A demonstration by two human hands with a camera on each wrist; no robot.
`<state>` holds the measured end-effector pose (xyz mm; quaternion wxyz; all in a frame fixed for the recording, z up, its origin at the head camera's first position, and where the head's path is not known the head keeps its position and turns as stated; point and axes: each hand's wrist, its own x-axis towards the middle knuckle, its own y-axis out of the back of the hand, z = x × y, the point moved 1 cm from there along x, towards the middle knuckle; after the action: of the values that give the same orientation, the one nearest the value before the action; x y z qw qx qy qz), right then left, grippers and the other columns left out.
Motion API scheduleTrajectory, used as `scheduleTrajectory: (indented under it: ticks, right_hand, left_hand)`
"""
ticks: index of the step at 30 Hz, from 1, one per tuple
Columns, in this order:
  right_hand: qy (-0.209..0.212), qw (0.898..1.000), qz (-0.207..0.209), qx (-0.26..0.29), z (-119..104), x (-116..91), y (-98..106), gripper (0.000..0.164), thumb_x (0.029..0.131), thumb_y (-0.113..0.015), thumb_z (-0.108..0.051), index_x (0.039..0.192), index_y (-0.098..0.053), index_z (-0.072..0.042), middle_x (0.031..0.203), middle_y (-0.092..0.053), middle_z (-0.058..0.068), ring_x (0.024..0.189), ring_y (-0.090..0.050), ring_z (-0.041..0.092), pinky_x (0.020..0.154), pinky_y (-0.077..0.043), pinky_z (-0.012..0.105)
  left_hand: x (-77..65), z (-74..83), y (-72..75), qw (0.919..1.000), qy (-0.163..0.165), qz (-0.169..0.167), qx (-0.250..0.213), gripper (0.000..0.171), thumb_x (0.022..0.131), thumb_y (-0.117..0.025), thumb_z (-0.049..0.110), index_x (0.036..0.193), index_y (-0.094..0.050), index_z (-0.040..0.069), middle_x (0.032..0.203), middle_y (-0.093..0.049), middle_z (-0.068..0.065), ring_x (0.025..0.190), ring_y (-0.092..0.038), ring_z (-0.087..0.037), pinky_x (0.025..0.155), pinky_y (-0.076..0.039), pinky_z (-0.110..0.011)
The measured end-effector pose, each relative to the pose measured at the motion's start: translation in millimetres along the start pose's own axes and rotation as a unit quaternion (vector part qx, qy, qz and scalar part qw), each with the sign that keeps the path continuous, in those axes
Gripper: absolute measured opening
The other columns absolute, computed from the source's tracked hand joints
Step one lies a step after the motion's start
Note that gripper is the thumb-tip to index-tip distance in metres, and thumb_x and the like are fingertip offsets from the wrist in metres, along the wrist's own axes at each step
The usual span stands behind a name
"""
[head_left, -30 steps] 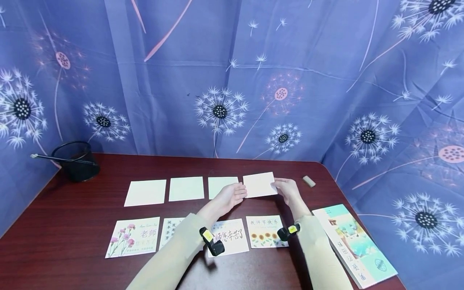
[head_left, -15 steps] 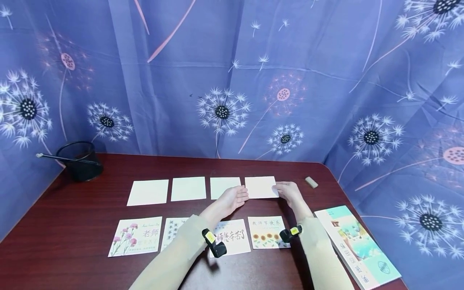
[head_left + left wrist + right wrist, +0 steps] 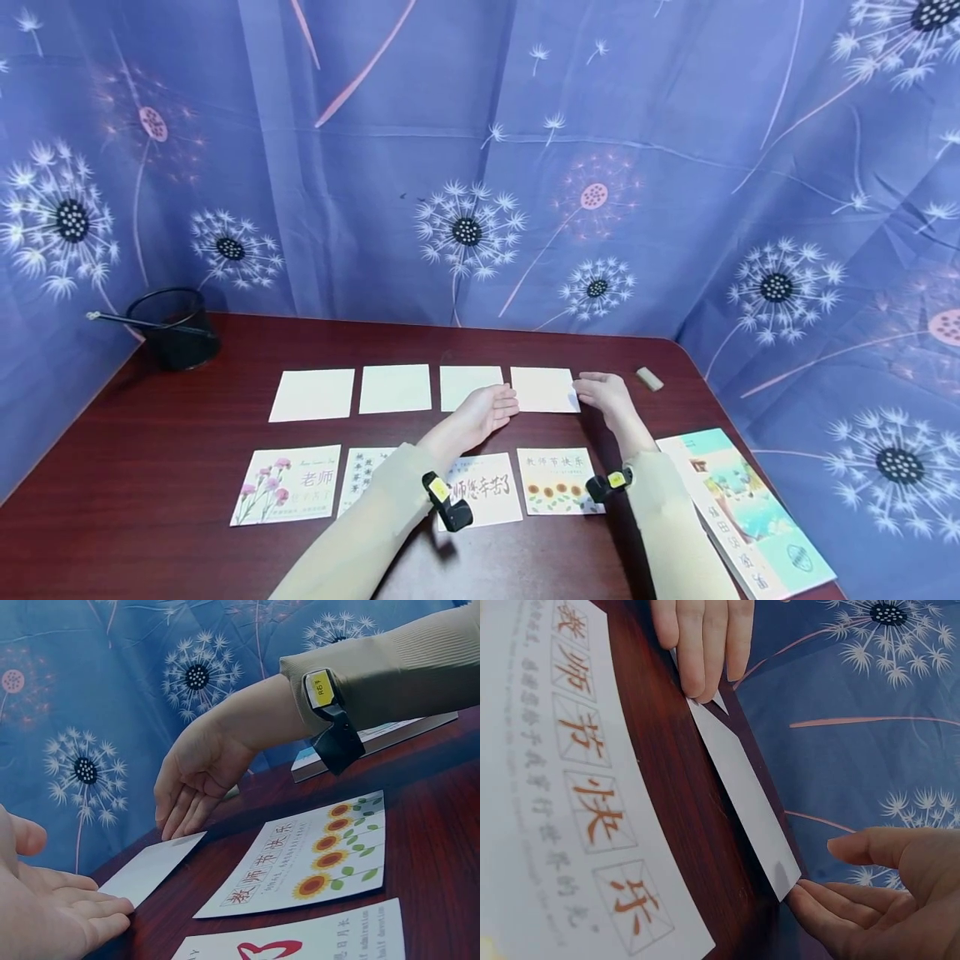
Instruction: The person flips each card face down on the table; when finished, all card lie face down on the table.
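Behind your dark red table point(image 3: 172, 475) hangs a dandelion-print curtain point(image 3: 360, 192) (a black cup point(image 3: 180, 342) stands far left). Your left hand point(image 3: 482, 413), fingers straight and together, and right hand point(image 3: 607, 397), thumb apart from its fingers, touch opposite ends of the rightmost blank card point(image 3: 545, 390). A second ago it sat askew; now it lies flat and straight on the table.

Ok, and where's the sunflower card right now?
In the head view, the sunflower card is at the right end of the near row, just below the rightmost blank card and left of the book.
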<state>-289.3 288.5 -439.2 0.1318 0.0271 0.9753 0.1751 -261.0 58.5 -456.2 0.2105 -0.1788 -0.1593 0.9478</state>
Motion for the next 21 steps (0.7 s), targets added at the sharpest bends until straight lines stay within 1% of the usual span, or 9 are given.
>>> scheduleTrajectory:
  ticks: [6, 9, 11, 14, 17, 19, 21]
  right_hand:
    - [0.003, 1.000, -0.005, 0.003, 2, -2, -1, 0.053, 0.098, -0.053, -0.008, 0.142, -0.037, 0.015, 0.146, -0.040, 0.034, 0.133, -0.045, 0.043, 0.110, -0.042, 0.045]
    - [0.007, 1.000, -0.006, 0.003, 0, -3, -3, 0.052, 0.097, -0.054, -0.008, 0.142, -0.039, 0.014, 0.145, -0.041, 0.033, 0.131, -0.048, 0.041, 0.110, -0.042, 0.045]
    - [0.014, 1.000, -0.004, 0.003, -3, -5, -5, 0.051, 0.097, -0.055, -0.009, 0.140, -0.041, 0.014, 0.143, -0.044, 0.033, 0.126, -0.055, 0.037, 0.108, -0.044, 0.043]
    - [0.029, 1.000, -0.001, 0.005, -8, -8, -11, 0.049, 0.097, -0.057, -0.010, 0.138, -0.046, 0.013, 0.138, -0.050, 0.032, 0.109, -0.066, 0.022, 0.104, -0.049, 0.038]
    - [0.039, 0.999, 0.003, 0.016, -14, -10, -19, 0.046, 0.096, -0.059, -0.011, 0.135, -0.050, 0.011, 0.135, -0.054, 0.030, 0.094, -0.066, 0.008, 0.097, -0.053, 0.032]
    - [0.043, 0.999, -0.002, 0.025, -18, -13, -26, 0.046, 0.096, -0.060, -0.011, 0.135, -0.051, 0.011, 0.134, -0.056, 0.029, 0.091, -0.065, 0.004, 0.092, -0.055, 0.027]
    - [0.048, 0.998, -0.010, 0.036, -23, -16, -37, 0.045, 0.095, -0.060, -0.010, 0.134, -0.051, 0.011, 0.131, -0.058, 0.028, 0.089, -0.065, 0.003, 0.088, -0.056, 0.024]
  left_hand:
    - [0.5, -3.3, 1.5, 1.0000, -0.003, 0.003, -0.009, 0.054, 0.106, -0.029, 0.020, 0.144, -0.027, -0.018, 0.150, -0.031, -0.035, 0.142, -0.032, -0.043, 0.121, -0.021, -0.049]
    - [0.4, -4.3, 3.3, 0.9998, -0.008, 0.003, -0.017, 0.054, 0.106, -0.028, 0.019, 0.145, -0.026, -0.018, 0.151, -0.030, -0.035, 0.143, -0.031, -0.043, 0.121, -0.020, -0.049]
    - [-0.2, -4.2, 4.8, 0.9997, -0.011, -0.003, -0.021, 0.054, 0.106, -0.026, 0.020, 0.145, -0.026, -0.017, 0.151, -0.030, -0.034, 0.143, -0.032, -0.042, 0.121, -0.020, -0.049]
    - [-3.3, -1.9, 7.1, 0.9995, -0.013, -0.020, -0.020, 0.053, 0.107, -0.026, 0.021, 0.146, -0.027, -0.015, 0.151, -0.034, -0.032, 0.142, -0.034, -0.040, 0.121, -0.021, -0.047]
    - [-9.6, 3.7, 10.1, 0.9990, -0.019, -0.038, -0.010, 0.052, 0.106, -0.028, 0.020, 0.146, -0.030, -0.013, 0.149, -0.039, -0.030, 0.140, -0.039, -0.038, 0.120, -0.024, -0.047]
    - [-16.1, 8.8, 14.1, 0.9988, -0.023, -0.044, -0.001, 0.051, 0.106, -0.030, 0.019, 0.146, -0.031, -0.012, 0.149, -0.040, -0.029, 0.139, -0.041, -0.038, 0.120, -0.025, -0.047]
    - [-24.9, 14.2, 20.7, 0.9987, -0.027, -0.042, 0.009, 0.051, 0.104, -0.032, 0.018, 0.146, -0.033, -0.011, 0.147, -0.041, -0.029, 0.138, -0.041, -0.038, 0.120, -0.026, -0.047]
